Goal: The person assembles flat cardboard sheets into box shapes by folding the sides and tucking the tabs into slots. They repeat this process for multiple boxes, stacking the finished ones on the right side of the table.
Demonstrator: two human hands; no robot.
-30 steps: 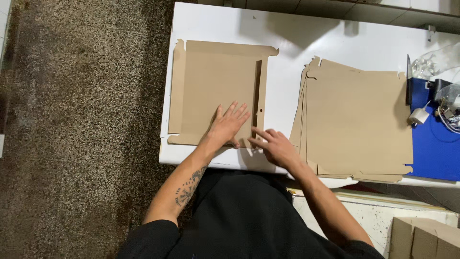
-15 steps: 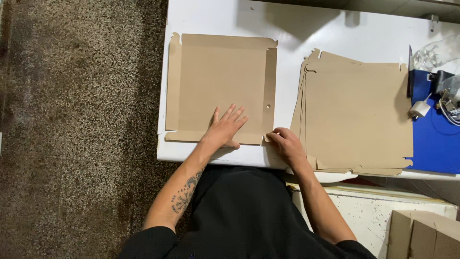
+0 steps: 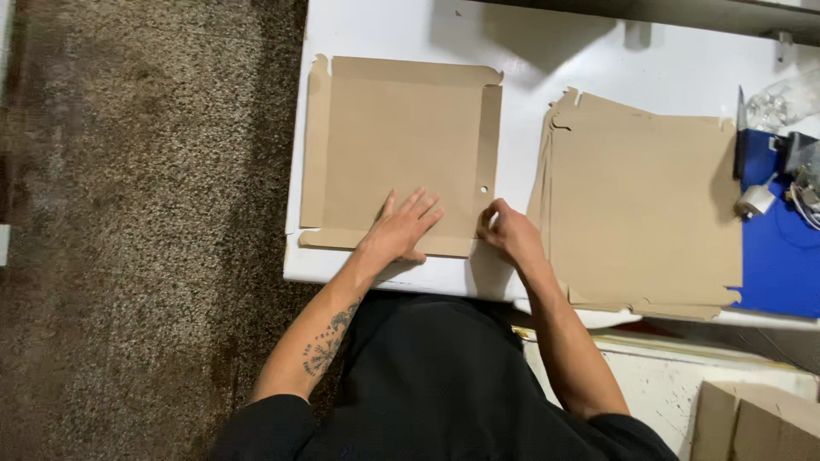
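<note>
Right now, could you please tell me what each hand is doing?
Left hand: open, flat on the cardboard box blank.
Right hand: fingers curled at the blank's right flap; grip unclear.

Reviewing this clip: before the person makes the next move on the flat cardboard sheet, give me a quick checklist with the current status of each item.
1. Left hand flat on the cardboard sheet, palm down near its near edge: ok.
2. Right hand at the sheet's right flap, near its small hole: ok; a firm grip on the flap: cannot tell.
3. Sheet lies fully on the white table: ok, though its near-left corner sits close to the table edge.
4. Stack of cardboard blanks lies apart from the sheet, with bare table between: ok.
5. Stack fully supported: not ok, its near edge overhangs the table.
6. Blue mat with its small items stays clear of both hands: ok.
</note>
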